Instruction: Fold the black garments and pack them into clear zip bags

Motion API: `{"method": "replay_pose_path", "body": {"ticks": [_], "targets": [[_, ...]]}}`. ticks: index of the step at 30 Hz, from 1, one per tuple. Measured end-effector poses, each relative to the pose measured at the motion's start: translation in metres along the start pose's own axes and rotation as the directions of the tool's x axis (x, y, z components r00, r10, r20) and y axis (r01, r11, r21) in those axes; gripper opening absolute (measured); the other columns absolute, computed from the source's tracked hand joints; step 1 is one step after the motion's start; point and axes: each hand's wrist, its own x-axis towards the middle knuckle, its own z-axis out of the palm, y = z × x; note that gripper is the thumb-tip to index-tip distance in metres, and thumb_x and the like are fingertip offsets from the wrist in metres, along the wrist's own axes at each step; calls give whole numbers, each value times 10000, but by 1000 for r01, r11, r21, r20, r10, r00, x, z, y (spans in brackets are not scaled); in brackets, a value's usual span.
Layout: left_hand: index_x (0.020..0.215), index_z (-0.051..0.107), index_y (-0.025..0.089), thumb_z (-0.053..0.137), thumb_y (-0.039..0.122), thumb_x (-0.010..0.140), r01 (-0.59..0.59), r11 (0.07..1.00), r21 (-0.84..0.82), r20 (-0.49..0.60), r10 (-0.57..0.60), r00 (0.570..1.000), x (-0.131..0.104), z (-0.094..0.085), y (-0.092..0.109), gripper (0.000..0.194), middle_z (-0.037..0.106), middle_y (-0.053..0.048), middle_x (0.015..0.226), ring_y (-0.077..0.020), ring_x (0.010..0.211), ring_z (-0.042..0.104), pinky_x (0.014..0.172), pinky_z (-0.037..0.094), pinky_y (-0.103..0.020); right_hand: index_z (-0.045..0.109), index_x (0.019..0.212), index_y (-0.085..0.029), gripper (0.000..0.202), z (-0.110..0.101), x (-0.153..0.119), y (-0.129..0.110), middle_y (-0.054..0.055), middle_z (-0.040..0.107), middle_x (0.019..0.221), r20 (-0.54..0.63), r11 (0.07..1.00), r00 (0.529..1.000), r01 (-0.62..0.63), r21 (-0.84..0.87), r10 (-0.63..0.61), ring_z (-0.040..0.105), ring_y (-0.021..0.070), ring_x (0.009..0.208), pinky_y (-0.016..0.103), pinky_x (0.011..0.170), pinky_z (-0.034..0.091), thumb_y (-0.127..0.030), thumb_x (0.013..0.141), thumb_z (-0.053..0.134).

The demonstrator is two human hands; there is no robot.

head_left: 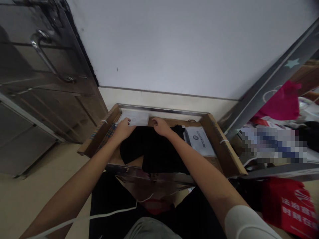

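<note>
A black cloth garment [159,149] lies spread in a shallow cardboard tray [219,146], its lower part reaching over the near edge. My left hand [124,128] is at the garment's upper left edge, beside a white flat packet [136,117]; its fingers are curled, thumb and index apart. At the upper middle edge of the cloth is my right hand [160,126], with fingers bent down and pressed together; whether they pinch the cloth is too small to tell. A pale plastic package with dark lettering [199,141] rests to the right of the garment.
Behind the tray stands a white wall [161,49]. A metal door with a handle [47,59] is on the left. At the right are a grey frame, a shelf with a pink cloth [281,103] and a red bag [289,205]. A white cable [107,215] crosses my lap.
</note>
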Motion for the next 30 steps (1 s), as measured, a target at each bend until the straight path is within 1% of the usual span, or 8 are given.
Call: {"method": "replay_pose_path", "body": {"ticks": [3,6,9,12,16,19,24,30], "targets": [[1116,650,138,605,258,848,-150,987,55,-94,155,983,-21,-4,6,297,672,-152,1079,-296,1046,623,967,461,-414,679,1066,-135,395,-18,-16,4,119,714,1099,-73,997,997,-4,82,10,661,192,999,354,954,515,16,758,483],[1066,677,187,540,199,877,-349,936,-52,-80,344,935,-60,-3,26,232,674,-124,1080,-289,1092,598,1024,435,-438,689,991,-181,347,-42,-47,10,68,729,1018,-161,991,987,16,133,6,670,184,953,369,937,517,-23,766,476],[1072,691,241,544,195,896,-528,824,-206,42,546,837,-104,11,54,233,657,-105,1107,-274,1101,585,1004,450,-436,691,933,-199,289,-59,-88,13,48,730,949,-248,975,968,11,220,45,675,190,918,376,915,514,-79,776,481],[1128,684,266,633,231,867,-609,748,-263,107,650,753,-140,40,80,268,650,-119,1137,-300,1101,574,982,447,-483,692,883,-214,194,-64,-131,9,35,719,877,-334,949,933,-25,313,135,664,195,863,363,856,511,-163,809,520],[1274,621,248,758,311,793,-619,757,-207,68,643,763,-165,81,102,504,610,-170,1246,-355,1187,539,1021,410,-542,695,892,-226,152,-54,-177,5,27,708,847,-413,886,866,-70,458,282,649,196,839,344,802,501,-290,867,559],[1332,572,210,809,343,740,-594,799,-96,109,601,791,-166,98,108,652,602,-162,1294,-358,1200,535,1009,412,-539,694,881,-218,169,-42,-197,13,27,700,811,-459,837,799,-96,539,387,637,202,810,347,782,503,-342,856,582],[1141,668,222,765,232,775,-498,843,-202,118,525,843,-156,103,103,379,687,-78,1210,-272,1159,584,994,415,-443,695,861,-217,175,-37,-205,31,28,696,798,-456,810,768,-135,571,450,635,214,800,358,788,499,-368,831,611],[1094,716,203,715,216,802,-214,848,-485,149,321,935,-143,106,95,292,714,-75,1128,-244,1087,633,990,429,-397,701,854,-219,162,-39,-204,39,26,700,788,-420,766,767,-142,627,485,645,213,796,356,793,503,-364,809,644]]}}
